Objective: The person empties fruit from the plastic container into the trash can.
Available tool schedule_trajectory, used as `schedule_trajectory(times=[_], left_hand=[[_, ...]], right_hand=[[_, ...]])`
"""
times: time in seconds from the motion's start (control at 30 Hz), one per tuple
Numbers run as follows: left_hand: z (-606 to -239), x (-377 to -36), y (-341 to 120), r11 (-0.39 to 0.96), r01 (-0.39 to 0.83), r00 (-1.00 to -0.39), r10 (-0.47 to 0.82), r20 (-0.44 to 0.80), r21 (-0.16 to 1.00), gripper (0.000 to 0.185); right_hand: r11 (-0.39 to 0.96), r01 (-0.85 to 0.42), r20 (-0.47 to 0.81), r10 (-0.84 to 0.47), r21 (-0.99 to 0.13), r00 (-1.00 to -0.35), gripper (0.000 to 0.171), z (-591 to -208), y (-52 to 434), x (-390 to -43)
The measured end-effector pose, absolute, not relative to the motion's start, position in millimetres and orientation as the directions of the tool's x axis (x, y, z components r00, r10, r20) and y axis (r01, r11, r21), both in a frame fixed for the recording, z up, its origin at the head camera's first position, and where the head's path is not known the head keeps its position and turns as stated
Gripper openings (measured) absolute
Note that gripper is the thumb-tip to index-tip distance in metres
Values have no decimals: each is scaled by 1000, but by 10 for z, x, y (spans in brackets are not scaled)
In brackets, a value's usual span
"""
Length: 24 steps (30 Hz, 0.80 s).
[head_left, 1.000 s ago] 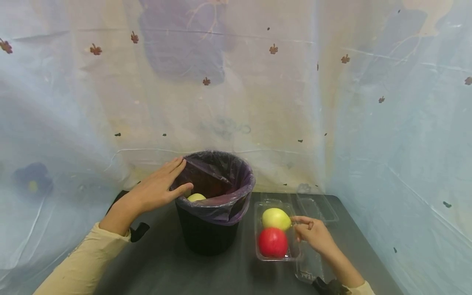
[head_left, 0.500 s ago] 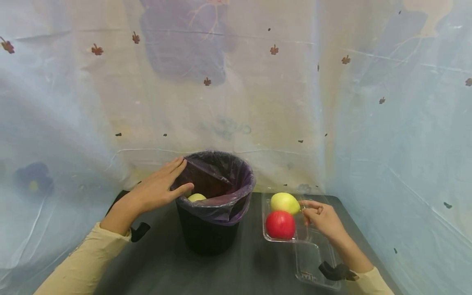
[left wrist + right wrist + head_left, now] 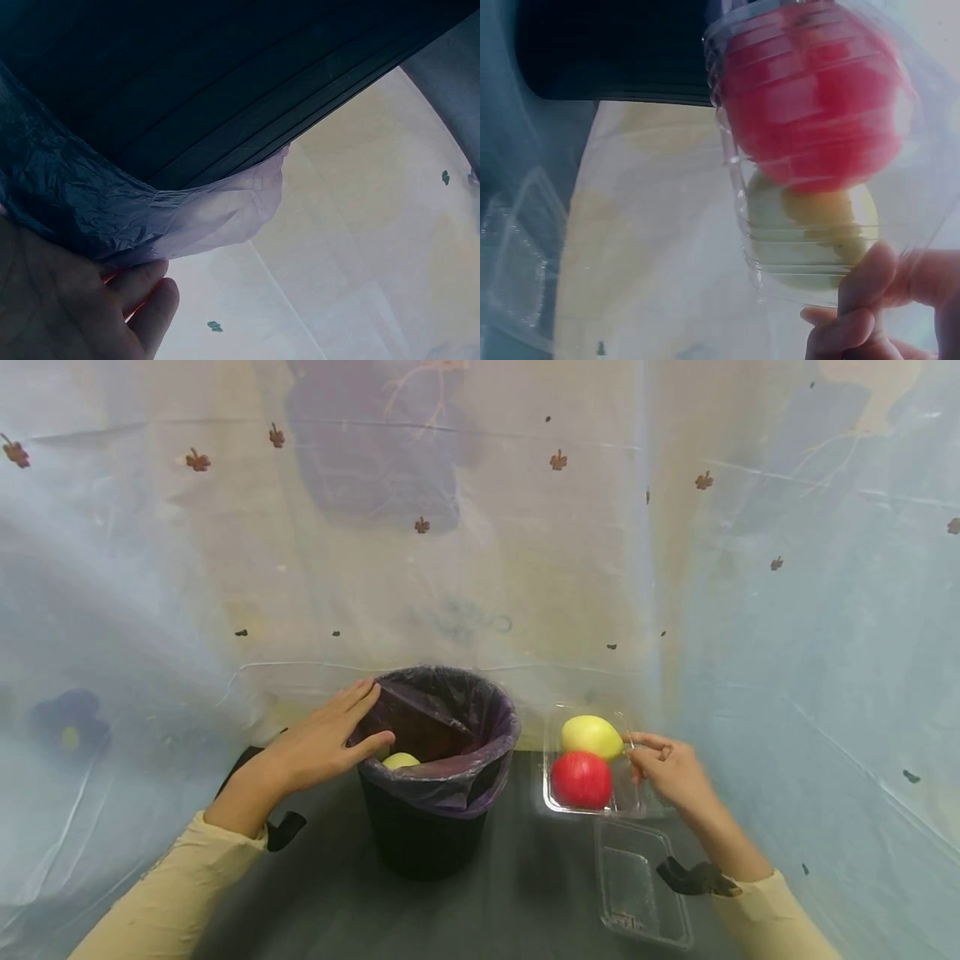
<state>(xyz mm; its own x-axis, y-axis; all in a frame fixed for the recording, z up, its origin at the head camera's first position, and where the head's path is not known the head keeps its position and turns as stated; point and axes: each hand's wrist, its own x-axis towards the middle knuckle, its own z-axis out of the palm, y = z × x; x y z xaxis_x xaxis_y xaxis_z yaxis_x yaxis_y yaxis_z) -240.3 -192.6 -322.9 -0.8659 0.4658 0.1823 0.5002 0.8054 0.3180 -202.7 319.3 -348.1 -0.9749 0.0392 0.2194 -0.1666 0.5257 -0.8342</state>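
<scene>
My left hand (image 3: 322, 731) rests on the left rim of a black bin (image 3: 423, 847), its fingers straight along the purple bag (image 3: 480, 768) that lines it. Just inside that rim, the top of a pale yellow-green round thing (image 3: 401, 761) shows; the rest is hidden. To the bin's right, my right hand (image 3: 671, 772) pinches the side of a transparent plastic container (image 3: 630, 797), raised off the table. A red apple (image 3: 582, 781) lies in its near part. Behind the apple sits a yellow-green fruit (image 3: 591, 737) with a tapered end. The right wrist view shows the container's ribbed wall (image 3: 739, 195) from below.
A second transparent plastic tray (image 3: 645, 893) lies on the dark table (image 3: 525, 902) below my right forearm. A patterned plastic sheet (image 3: 480, 568) hangs close behind the bin and along both sides.
My right hand has lifted the container with both fruits up and to the right, uncovering more of the tray on the table. My left hand has stayed at the bin's rim.
</scene>
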Motion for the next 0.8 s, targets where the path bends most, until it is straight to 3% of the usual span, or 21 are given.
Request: schedule_trajectory(times=[0.8], left_hand=[[-3217, -2393, -1928, 808, 498, -867, 467, 175, 316, 95]], right_hand=[[511, -237, 291, 25, -826, -956, 40, -2794, 2811, -2339]])
